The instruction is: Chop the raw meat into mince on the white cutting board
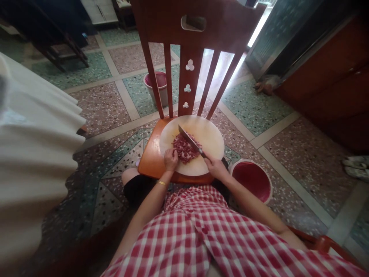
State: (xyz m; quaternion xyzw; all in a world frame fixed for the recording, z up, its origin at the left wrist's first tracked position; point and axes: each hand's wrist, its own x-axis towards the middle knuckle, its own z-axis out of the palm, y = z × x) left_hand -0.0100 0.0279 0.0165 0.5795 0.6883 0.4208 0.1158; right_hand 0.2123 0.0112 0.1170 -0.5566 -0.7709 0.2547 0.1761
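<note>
A round, pale cutting board (211, 132) lies on the seat of a wooden chair (151, 157). On the board is a spread pile of chopped red meat (184, 151) with lighter bits in it. My right hand (215, 166) grips a kitchen knife (190, 141) by its dark handle; the broad blade lies slantwise over the pile, its tip pointing away to the left. Curled at the pile's left edge, my left hand (171, 159) has its fingers closed. What is inside those fingers, if anything, is hidden.
The chair's slatted back (188, 69) rises behind the board. A red-lined bucket (250, 181) stands right of the seat, and another bin (160, 90) behind the chair. A pale draped cloth (37, 154) hangs at left. Shoes (357, 167) lie at far right.
</note>
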